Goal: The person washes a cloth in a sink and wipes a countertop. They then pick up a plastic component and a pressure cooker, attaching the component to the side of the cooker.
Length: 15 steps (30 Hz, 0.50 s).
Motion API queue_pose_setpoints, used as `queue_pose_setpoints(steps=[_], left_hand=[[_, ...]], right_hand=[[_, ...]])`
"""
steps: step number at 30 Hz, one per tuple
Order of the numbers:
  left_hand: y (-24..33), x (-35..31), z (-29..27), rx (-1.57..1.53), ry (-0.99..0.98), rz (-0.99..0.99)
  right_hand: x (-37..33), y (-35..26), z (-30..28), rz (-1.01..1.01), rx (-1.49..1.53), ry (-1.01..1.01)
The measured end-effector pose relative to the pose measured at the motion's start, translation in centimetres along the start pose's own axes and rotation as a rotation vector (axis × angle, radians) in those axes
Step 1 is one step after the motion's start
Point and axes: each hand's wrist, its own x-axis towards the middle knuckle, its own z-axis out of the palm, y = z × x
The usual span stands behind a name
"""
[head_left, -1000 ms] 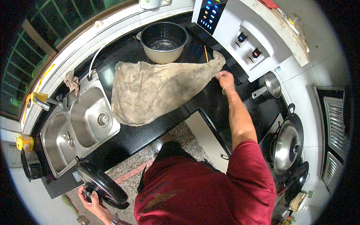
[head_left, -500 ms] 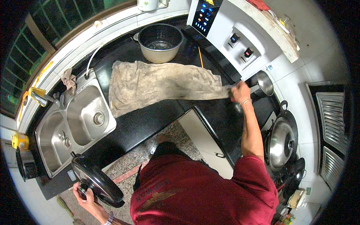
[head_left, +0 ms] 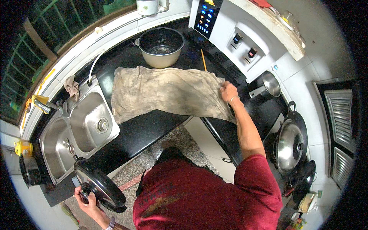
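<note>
Head view: I see the beige, dark-stained fabric cloth (head_left: pixel 168 90) spread on the glossy black countertop (head_left: pixel 132 153), between the double-bowl steel sink (head_left: pixel 84 115) and the right hand (head_left: pixel 229 91), whose curled fingers look pinched on its right edge. Left hand (head_left: pixel 89 205) grips the round, glossy black lid (head_left: pixel 101 182) by its knob, lid tilted, clear of the counter over the speckled grey floor (head_left: pixel 172 140). Main risk, I'd say: lid drops if those fingers loosen. Second: round pot with black interior and beige outside (head_left: pixel 163 60) sits right behind the cloth, as does the thin orange stick (head_left: pixel 204 60); a hard backward tug could bunch fabric into either. Can't tell if cloth touches pot.
</note>
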Motion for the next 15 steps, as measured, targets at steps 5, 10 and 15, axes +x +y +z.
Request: queue_pose_setpoints(steps=[5, 10, 15], left_hand=[[3.6, -2.2, 2.4, -0.006, 0.045, 0.022], [3.6, -2.8, 1.9, 0.091, 0.102, 0.025], [3.5, -3.2, 1.2, 0.140, 0.127, 0.020]], right_hand=[[5.6, -1.0, 3.2, 0.262, 0.016, 0.128], [7.6, 2.3, 3.1, 0.076, -0.102, 0.331], [11.0, 6.9, 0.4, 0.088, -0.101, 0.481]])
